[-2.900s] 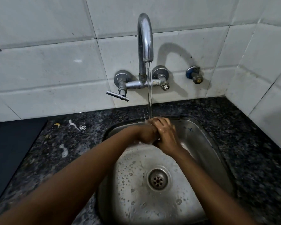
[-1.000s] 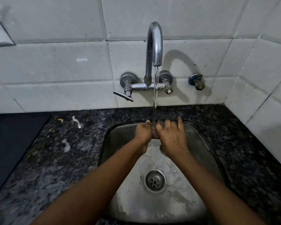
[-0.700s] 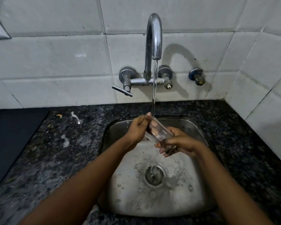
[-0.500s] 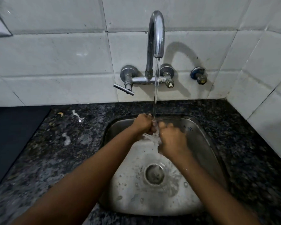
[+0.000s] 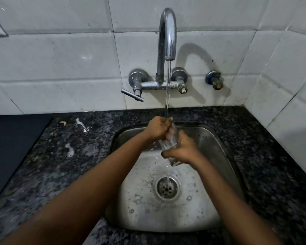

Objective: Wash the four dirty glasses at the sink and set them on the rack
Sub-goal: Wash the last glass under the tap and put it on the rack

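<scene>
A clear drinking glass is held tilted over the steel sink, its mouth up under the stream of water from the chrome tap. My left hand wraps the glass's upper end, fingers partly inside or around the rim. My right hand grips its lower end near the base. Both hands hide much of the glass. No other glasses and no rack are in view.
Dark speckled granite counter surrounds the sink, with foam smears and small scraps at the left. A black slab lies at the far left. The drain is in the sink's middle. White tiled walls stand behind and at the right.
The hands have turned and rubbed the glass under the running water. From 0.5 s ago, my right hand has slid lower toward the base, showing more of the glass.
</scene>
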